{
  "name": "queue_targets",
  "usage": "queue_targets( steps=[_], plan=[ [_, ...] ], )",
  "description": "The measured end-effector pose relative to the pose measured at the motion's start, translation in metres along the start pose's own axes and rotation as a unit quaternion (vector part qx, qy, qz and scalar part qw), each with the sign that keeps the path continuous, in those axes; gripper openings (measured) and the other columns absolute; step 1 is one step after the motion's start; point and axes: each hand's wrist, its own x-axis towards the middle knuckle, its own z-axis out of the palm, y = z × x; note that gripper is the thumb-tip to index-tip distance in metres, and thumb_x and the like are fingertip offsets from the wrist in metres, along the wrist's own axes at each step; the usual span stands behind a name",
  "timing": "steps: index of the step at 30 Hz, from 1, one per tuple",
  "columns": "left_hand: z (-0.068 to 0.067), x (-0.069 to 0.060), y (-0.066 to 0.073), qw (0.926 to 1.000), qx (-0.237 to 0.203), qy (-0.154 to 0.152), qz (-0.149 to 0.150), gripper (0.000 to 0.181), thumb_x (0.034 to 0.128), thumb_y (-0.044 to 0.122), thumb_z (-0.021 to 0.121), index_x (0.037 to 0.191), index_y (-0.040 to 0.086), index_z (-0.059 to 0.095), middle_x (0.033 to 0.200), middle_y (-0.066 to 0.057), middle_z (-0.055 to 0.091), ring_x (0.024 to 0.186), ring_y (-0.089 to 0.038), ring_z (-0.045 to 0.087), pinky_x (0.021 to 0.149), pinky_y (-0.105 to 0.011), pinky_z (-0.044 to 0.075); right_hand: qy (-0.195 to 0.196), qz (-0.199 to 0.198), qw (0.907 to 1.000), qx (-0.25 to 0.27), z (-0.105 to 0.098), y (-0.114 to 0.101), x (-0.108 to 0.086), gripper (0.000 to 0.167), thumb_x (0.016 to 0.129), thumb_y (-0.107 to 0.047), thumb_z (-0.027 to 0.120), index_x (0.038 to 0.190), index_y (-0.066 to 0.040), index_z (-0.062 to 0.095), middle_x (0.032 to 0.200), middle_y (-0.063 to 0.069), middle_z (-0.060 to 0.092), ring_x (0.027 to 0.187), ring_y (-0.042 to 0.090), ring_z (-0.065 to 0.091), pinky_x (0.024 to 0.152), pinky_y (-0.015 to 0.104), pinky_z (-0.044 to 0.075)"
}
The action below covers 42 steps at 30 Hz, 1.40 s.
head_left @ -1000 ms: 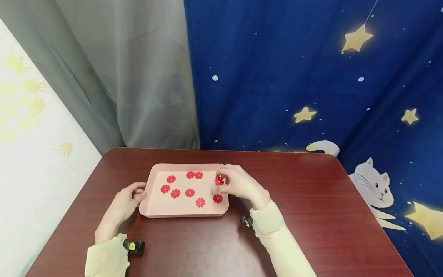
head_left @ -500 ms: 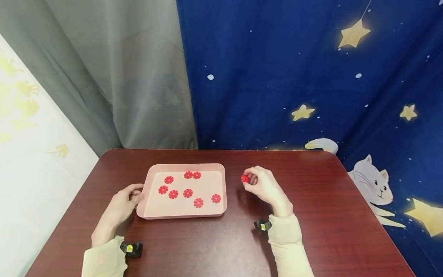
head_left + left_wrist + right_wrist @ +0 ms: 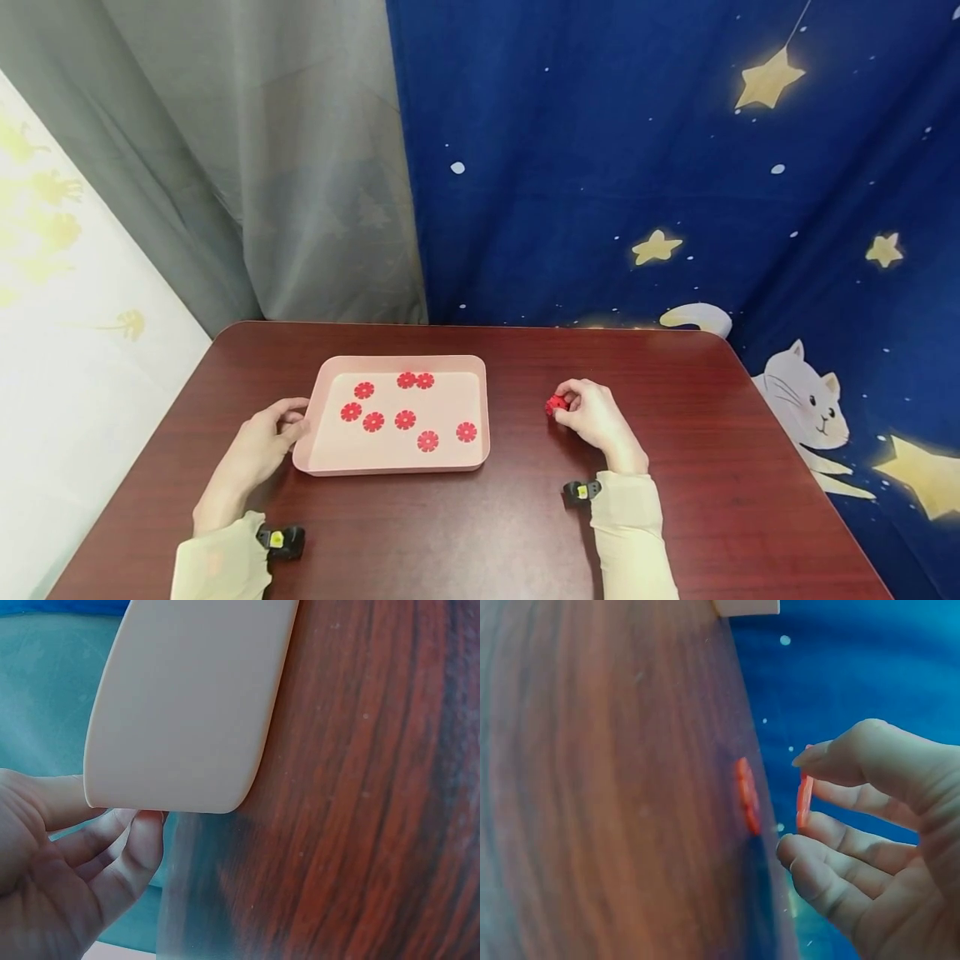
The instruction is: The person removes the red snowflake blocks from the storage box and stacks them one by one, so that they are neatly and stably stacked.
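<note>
My left hand (image 3: 262, 442) holds the left end of a shallow pink tray (image 3: 318, 446), its fingers at the rim. In the left wrist view the tray's outer wall (image 3: 187, 705) hides some fingertips. Inside the tray lie several red notched discs (image 3: 405, 419), flat and spread about. To the tray's right, my right hand (image 3: 596, 417) pinches one red notched disc (image 3: 804, 799) edge-on between thumb and fingers, close above the tabletop. Next to it in the right wrist view, a second red disc (image 3: 746, 796) appears against the wood; the head view mostly hides it.
The dark red-brown wooden table (image 3: 720, 467) extends right of the right hand and toward the front. A grey curtain (image 3: 330, 167) and a blue curtain (image 3: 540, 167) with stars hang behind it. Black wrist cameras (image 3: 283, 542) sit at both cuffs.
My right hand has lifted a red disc from the tray's right side, carried it right past the rim, and come lower over the table. The left hand stays at the tray.
</note>
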Motion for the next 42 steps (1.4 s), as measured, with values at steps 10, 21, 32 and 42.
queue_targets(
  steps=[10, 21, 32, 42],
  plan=[
    [-0.0005, 0.0003, 0.0001, 1.0000, -0.001, -0.008, 0.000, 0.039, 0.0972, 0.014, 0.060, 0.132, -0.002, 0.052, 0.101, -0.013, 0.064, 0.085, -0.025, 0.060, 0.071, -0.037, 0.047, -0.009, -0.001, 0.9999, -0.014, 0.0055, 0.0059, 0.0037, 0.020, 0.077, -0.006, 0.076, 0.095, -0.008, 0.069, 0.083, 0.006, 0.058, 0.070, 0.016, 0.052, 0.066, 0.031, 0.046],
    [0.0003, 0.0008, 0.0015, 1.0000, 0.001, -0.004, 0.004, 0.038, 0.0969, 0.013, 0.060, 0.132, -0.001, 0.053, 0.100, -0.012, 0.064, 0.086, -0.024, 0.058, 0.072, -0.037, 0.046, -0.012, -0.022, 0.9994, -0.022, 0.0062, 0.0051, 0.0051, 0.020, 0.076, -0.005, 0.075, 0.094, -0.007, 0.069, 0.084, 0.007, 0.057, 0.073, 0.017, 0.052, 0.067, 0.033, 0.045],
    [0.0001, -0.0011, 0.0005, 1.0000, 0.001, -0.004, 0.000, 0.038, 0.0973, 0.014, 0.060, 0.132, 0.000, 0.053, 0.101, -0.012, 0.063, 0.087, -0.025, 0.057, 0.072, -0.037, 0.045, -0.025, -0.015, 0.9992, -0.028, 0.0086, 0.0023, 0.0080, 0.021, 0.075, -0.003, 0.076, 0.094, -0.008, 0.070, 0.085, 0.007, 0.058, 0.075, 0.018, 0.053, 0.070, 0.034, 0.045],
    [0.0010, 0.0002, -0.0002, 1.0000, -0.004, -0.004, 0.002, 0.038, 0.0974, 0.013, 0.060, 0.132, -0.001, 0.053, 0.101, -0.012, 0.063, 0.085, -0.024, 0.058, 0.072, -0.037, 0.046, -0.016, -0.023, 0.9989, -0.038, 0.0102, 0.0038, 0.0083, 0.021, 0.073, -0.004, 0.074, 0.093, -0.008, 0.069, 0.085, 0.006, 0.057, 0.076, 0.021, 0.053, 0.071, 0.035, 0.044]
  ],
)
